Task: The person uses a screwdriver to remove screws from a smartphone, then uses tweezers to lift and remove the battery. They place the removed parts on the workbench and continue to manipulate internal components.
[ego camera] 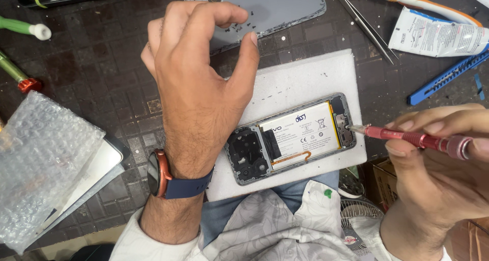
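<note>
An opened phone (293, 137) lies back side up on a white foam pad (305, 77), its white battery and dark camera module showing. My right hand (433, 159) grips a red screwdriver (407, 136), whose tip touches the phone's right end. My left hand (198, 83) hovers above the pad's left edge, fingers curled with thumb and forefinger apart, holding nothing that I can see. It reaches toward the grey phone back cover (270, 6), which has several tiny dark screws on it. A watch with a blue strap sits on my left wrist.
Metal tweezers (364, 24), a white glue tube (438, 34) and a blue pry tool (448, 75) lie at the top right. Bubble wrap (41, 159) covers a flat device at the left. Green-handled tools (20, 29) lie at the far left.
</note>
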